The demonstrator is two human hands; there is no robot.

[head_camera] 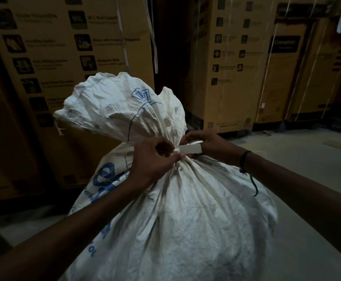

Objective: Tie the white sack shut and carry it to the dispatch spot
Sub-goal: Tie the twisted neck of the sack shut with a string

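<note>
A full white woven sack (185,216) with blue print stands upright on the floor in front of me. Its neck is gathered tight and the loose top (112,106) fans out above. A flat white strap (189,149) runs around the neck. My left hand (153,159) pinches the strap at the front of the neck. My right hand (204,145) grips the strap's other end on the right side of the neck. A dark band sits on my right wrist.
Tall brown cardboard cartons (68,57) stand close behind the sack on the left, and more cartons (246,63) on the right. A dark gap (171,47) lies between them. Pale concrete floor (299,159) spreads to the right.
</note>
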